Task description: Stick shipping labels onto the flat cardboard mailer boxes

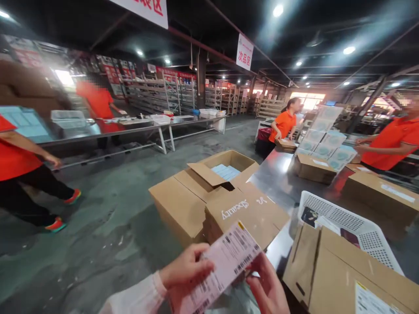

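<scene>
My left hand (185,267) pinches a shipping label sheet (231,255), thumb on top, its printed side with barcodes facing up. At the sheet's right end, my right hand (269,285) has its fingers curled at the edge, partly hidden behind it. Just beyond the sheet lies a stack of flat brown cartons (242,209) with white lettering on top. Behind that stands a large open cardboard box (183,205), with light-blue packs (225,172) inside.
A white plastic basket (373,226) with small items sits on the metal table (266,174). A labelled brown carton (353,266) is close on my right. White printed boxes (322,139) are stacked farther along. Co-workers in orange shirts (284,124) stand around; one walks at left.
</scene>
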Available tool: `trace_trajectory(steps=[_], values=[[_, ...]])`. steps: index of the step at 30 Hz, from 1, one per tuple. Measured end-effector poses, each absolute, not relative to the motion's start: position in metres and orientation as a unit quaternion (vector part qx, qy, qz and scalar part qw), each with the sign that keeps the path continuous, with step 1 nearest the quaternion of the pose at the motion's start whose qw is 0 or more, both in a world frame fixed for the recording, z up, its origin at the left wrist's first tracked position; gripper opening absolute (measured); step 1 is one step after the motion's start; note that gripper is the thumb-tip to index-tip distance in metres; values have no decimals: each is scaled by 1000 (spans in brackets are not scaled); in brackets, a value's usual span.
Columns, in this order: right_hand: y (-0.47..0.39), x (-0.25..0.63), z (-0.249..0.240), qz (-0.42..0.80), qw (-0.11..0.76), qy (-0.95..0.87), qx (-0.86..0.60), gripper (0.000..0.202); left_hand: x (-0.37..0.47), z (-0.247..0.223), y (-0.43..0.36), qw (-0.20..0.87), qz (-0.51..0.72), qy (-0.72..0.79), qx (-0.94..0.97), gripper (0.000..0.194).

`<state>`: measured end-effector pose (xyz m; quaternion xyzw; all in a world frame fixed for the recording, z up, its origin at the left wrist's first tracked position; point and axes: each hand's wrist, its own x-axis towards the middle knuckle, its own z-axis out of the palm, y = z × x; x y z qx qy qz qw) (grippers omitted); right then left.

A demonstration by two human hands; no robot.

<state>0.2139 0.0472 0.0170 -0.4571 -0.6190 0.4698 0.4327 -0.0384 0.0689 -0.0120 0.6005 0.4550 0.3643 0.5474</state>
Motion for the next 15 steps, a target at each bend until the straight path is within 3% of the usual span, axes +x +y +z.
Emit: trace_trajectory(steps=[4,7,10,15], values=[[73,153,26,472,503,-493,-531,43,-57,-7,79,548,307,413,659,50],[73,133,27,491,497,-471,-538,45,-57,0,91,595,373,360,614,65],[68,127,27,468,485,-476,-565,47,-38,-4,99,635,397,384,539,49],[65,131,21,395,450,-514,-615,42,-14,-21,98,548,460,468,518,55]])
